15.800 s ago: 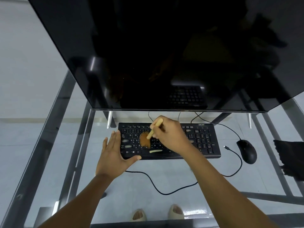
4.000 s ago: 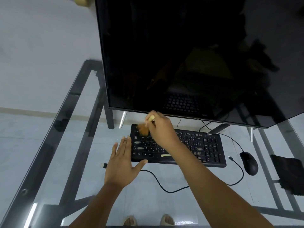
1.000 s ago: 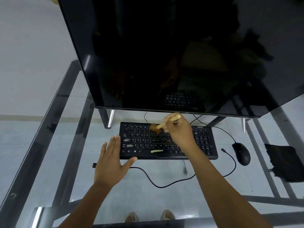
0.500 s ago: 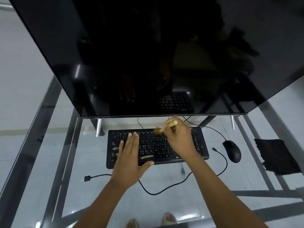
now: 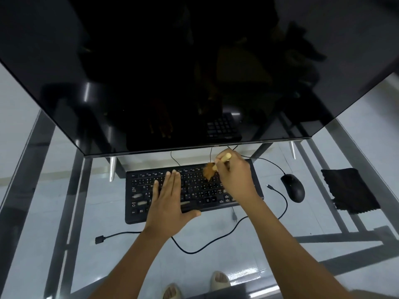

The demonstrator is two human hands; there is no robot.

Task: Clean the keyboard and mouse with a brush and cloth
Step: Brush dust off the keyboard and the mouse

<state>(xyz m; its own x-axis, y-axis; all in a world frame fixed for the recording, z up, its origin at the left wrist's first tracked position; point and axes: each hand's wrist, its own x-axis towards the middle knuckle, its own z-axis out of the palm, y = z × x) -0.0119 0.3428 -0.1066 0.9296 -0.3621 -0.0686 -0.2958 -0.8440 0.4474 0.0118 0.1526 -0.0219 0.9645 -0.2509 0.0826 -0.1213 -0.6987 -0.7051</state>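
Right hand is clenched round the brush: pale handle sticks up out of the fist toward the monitor, tan bristles point down-left and touch the upper key rows right of centre on the keyboard. Left hand is released, flat, fingers together and extended, palm down across the middle of the keyboard, thumb splayed out along its near edge; grasping nothing.

Keyboard lies on the glass surface just below the monitor's bottom edge. A few pale worn patches on left-side keys. Mouse sits right of the keyboard, apart from it, untouched. Black cloth lies flat further right, near the surface's edge, apart from the mouse. Black cable loops over the glass in front of the keyboard, loose plug end lying to the left. Sandalled feet visible through the glass below.
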